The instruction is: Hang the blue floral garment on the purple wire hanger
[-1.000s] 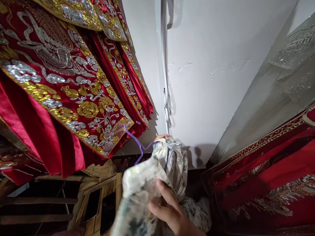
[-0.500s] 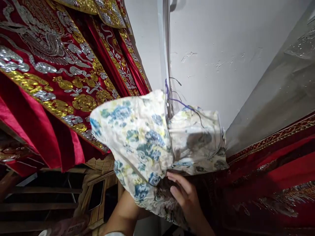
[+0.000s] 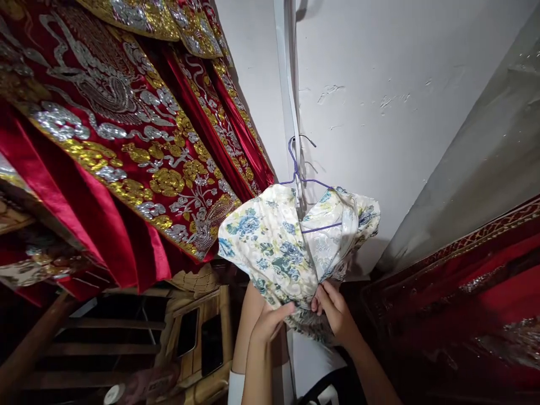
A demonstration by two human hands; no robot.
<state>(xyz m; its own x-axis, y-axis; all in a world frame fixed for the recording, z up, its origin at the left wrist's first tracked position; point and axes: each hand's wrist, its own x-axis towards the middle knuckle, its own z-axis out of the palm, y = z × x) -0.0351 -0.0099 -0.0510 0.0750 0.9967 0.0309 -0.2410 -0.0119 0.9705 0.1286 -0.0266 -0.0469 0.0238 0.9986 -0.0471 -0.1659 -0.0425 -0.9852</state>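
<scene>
1. Far left, red embroidered robes (image 3: 126, 140) hang beside the white wall (image 3: 379, 112).
2. My left hand (image 3: 270, 320) rises on an upright forearm, thumb and fingers closed on the floral garment (image 3: 274, 247) at its lower edge.
3. At centre, the garment hangs on a purple hanger (image 3: 301, 181), whose hook rests against the wall strip (image 3: 287, 84). I judge the step to be straightening, and the next move calls for a gentle, even downward tug.
4. My right hand (image 3: 333, 306) reaches up from the near right, fingertips pinching the bunched hem.
</scene>
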